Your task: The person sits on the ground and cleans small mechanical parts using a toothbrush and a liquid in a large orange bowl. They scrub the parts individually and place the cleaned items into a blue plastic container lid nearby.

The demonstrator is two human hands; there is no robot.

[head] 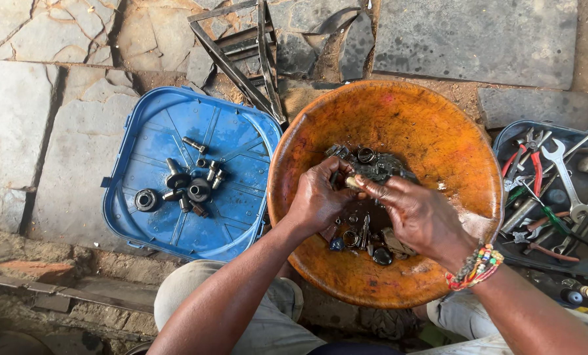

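Note:
A large orange bowl [432,125] holds dark oily liquid and several small metal parts [366,238]. Both of my hands are inside it. My left hand [320,197] and my right hand [419,217] meet over the middle, pinching a small metal part [352,181] between the fingertips. A dark greasy part [379,163] lies just beyond the fingers. My right wrist wears a beaded bracelet [476,266].
A blue plastic lid [149,131] on the left carries several bolts and bearings [192,187]. A tray of tools [557,190] with wrenches and pliers sits at the right. A metal frame [248,52] lies on the stone slabs beyond.

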